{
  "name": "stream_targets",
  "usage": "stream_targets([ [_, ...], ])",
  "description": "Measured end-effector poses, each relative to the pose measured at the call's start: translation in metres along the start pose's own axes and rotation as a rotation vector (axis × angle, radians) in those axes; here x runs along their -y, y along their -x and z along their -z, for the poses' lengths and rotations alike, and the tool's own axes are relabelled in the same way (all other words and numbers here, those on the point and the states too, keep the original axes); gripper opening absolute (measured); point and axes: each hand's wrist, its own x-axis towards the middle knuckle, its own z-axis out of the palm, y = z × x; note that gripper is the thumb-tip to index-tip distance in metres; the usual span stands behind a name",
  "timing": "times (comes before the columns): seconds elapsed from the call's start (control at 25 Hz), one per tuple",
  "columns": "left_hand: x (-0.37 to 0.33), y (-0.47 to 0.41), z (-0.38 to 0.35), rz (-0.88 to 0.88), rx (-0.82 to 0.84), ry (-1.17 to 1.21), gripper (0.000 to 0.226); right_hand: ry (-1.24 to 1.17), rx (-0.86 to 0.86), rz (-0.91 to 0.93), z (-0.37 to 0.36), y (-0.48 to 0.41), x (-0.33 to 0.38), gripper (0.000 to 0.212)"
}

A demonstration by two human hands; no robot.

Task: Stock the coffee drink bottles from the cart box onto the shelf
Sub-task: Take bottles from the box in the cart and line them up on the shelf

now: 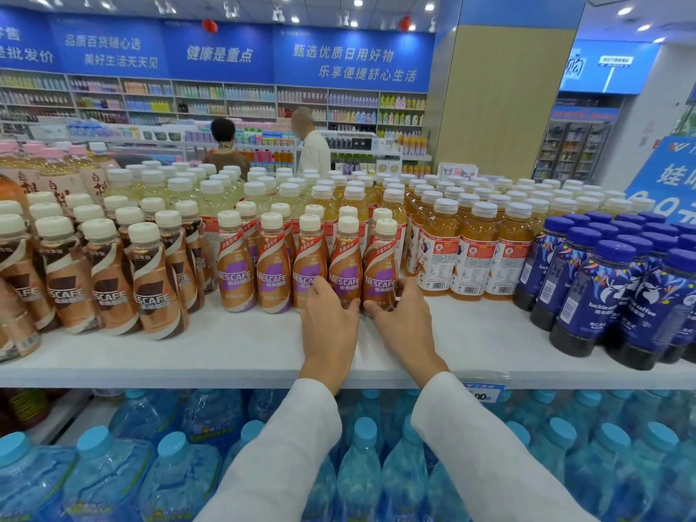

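**A:** Which step are we at?

**B:** We're placing bottles in the front row. Our left hand (328,321) curls round one coffee bottle (344,275). Our right hand (403,314) wraps the end bottle (381,273) beside it. Both bottles stand on the white shelf (226,344).

**A:** And next?

**B:** Probably we let go and nudge them level with their neighbours.

**A:** Their look?

**B:** Tan with purple labels, cream caps, upright.
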Motion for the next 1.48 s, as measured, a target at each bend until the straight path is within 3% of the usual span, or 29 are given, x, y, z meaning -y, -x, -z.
stream_targets([
  [0.28, 0.0, 0.001, 0.003, -0.012, 0.009, -0.005, 0.052, 0.026, 0.024, -0.022, 0.0, 0.001, 0.002, 0.063],
  [0.52, 0.003, 0.024, 0.021, 0.001, -0.008, -0.019, 0.042, 0.102, 0.073, -0.007, 0.022, 0.034, 0.01, 0.041],
  [0.88, 0.041, 0.121, 0.086, 0.1, -0.106, 0.108, 0.045, -0.099, 0.278, 0.071, 0.048, 0.147, 0.006, 0.046],
  [1.16, 0.114, 0.23, 0.177, 0.366, -0.236, 0.23, 0.023, -0.265, 0.545, -0.028, -0.007, 0.251, 0.005, 0.031],
  [1.48, 0.218, 0.351, 0.319, 0.701, -0.476, 0.166, 0.028, -0.183, 0.908, -0.154, -0.117, 0.381, 0.028, 0.014],
])
